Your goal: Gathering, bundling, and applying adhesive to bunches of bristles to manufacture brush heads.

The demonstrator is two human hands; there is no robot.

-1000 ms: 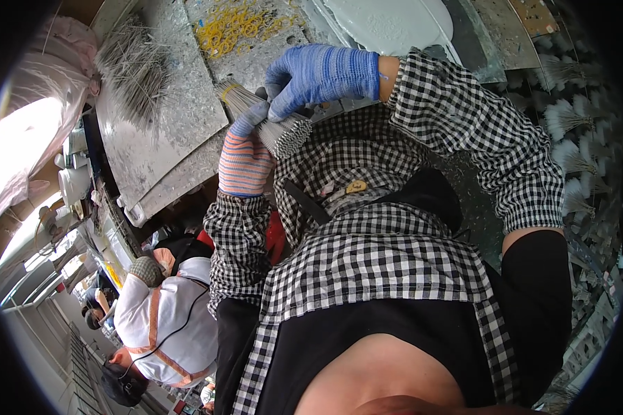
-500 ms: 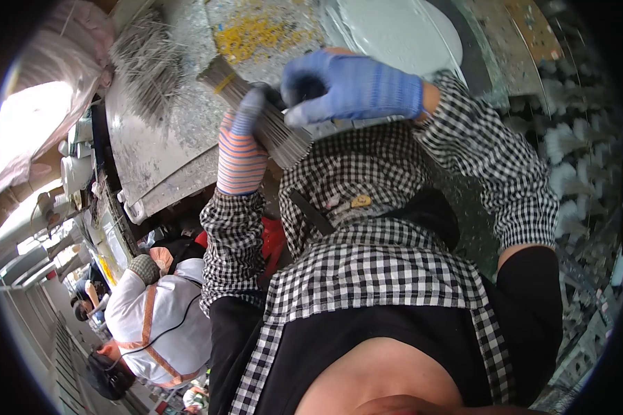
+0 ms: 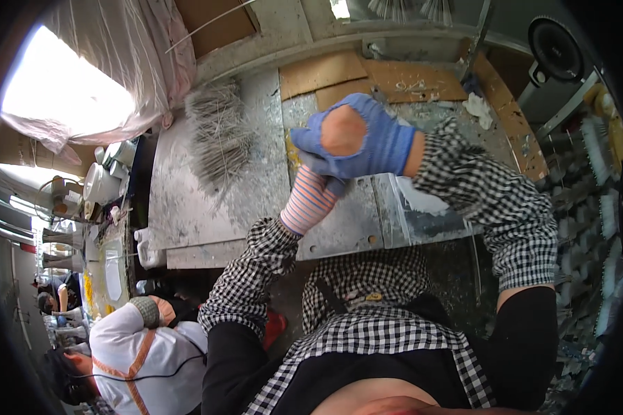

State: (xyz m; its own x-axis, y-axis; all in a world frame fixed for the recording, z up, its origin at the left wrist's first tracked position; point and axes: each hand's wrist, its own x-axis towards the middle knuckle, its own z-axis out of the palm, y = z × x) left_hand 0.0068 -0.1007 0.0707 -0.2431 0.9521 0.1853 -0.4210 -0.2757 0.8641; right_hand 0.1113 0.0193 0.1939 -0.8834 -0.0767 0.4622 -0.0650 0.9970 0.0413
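Observation:
My right hand [image 3: 367, 142], in a blue knit glove with a hole over the back, bends over my left hand [image 3: 308, 200]. The left wears a glove striped in orange, white and blue. Both hands meet above the middle of the grey worktable [image 3: 187, 197], fingers curled inward. Whatever lies between them is hidden; the banded bundle of thin grey rods that my left hand held earlier cannot be seen now. Left of the hands lies a loose pile of thin grey strands [image 3: 221, 138]. A few yellow bits [image 3: 292, 151] peek out beside the blue glove.
Cardboard sheets [image 3: 412, 81] cover the table's far part, with a crumpled white cloth [image 3: 479, 111] at the right. Rows of grey-white bristly pieces [image 3: 608, 221] stand at far right. A white jug [image 3: 147, 249] is by the left edge; a person in white [image 3: 149, 353] works at lower left.
Both hands have moved up and away from my lap, the left also rightward under the right. The rod bundle has gone out of sight. The view now takes in more of the table's far side.

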